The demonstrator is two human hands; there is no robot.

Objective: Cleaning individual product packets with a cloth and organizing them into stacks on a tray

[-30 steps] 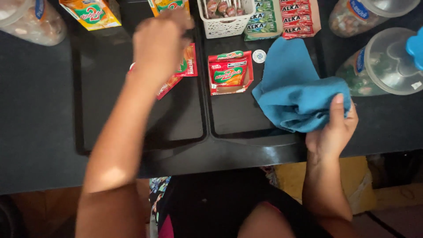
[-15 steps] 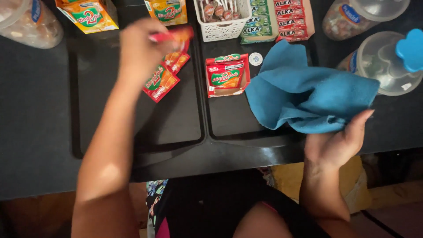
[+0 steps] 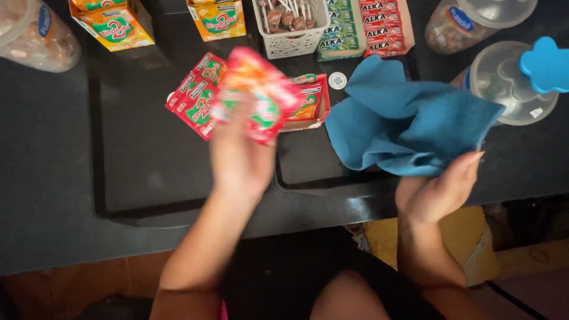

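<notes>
My left hand (image 3: 240,157) is raised over the black counter and grips a blurred red, green and orange snack packet (image 3: 258,92). Behind it, more red packets (image 3: 195,95) lie on the left black tray (image 3: 136,166). A small red open box (image 3: 308,104) of packets sits on the right tray, partly hidden by the held packet. My right hand (image 3: 438,189) hovers at the counter's front edge, holding the near edge of a crumpled blue cloth (image 3: 403,121) that lies on the right tray.
At the back stand two yellow-orange cartons (image 3: 112,24), a white basket of lollipops (image 3: 293,26), and green and red flat candy packs (image 3: 367,24). Clear plastic jars sit at far left (image 3: 32,35) and right (image 3: 504,83), one beside a blue lid (image 3: 545,62).
My left hand has lifted a packet from the pile and pulled it back toward me. My right hand has shifted along the cloth's near edge, and the cloth has spread out.
</notes>
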